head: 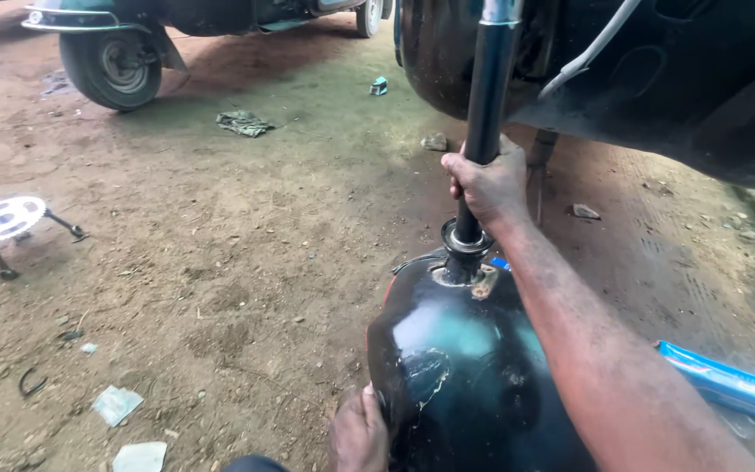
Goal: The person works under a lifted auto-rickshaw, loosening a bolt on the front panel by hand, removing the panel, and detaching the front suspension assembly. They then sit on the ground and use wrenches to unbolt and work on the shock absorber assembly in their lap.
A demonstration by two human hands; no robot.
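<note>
1. Your right hand [488, 185] is wrapped tight around the black fork tube [485, 114], just above its ringed collar, where the tube enters the top of the glossy black mudguard [456, 367].
2. Your left hand [358, 433] presses against the mudguard's lower left edge, fingers curled on its rim; the two hands sit well apart, one high, one low.
3. The mudguard stands on the dirt floor [220, 262] between your hands, directly under the tube.
4. One long blue package [731, 385] lies flat on the ground to the right, just past your right forearm.
5. Two pale scraps of paper [118, 405] lie at lower left.
6. One white sprocket [2, 218] rests at far left; one scooter wheel [111, 65] stands beyond it.
</note>
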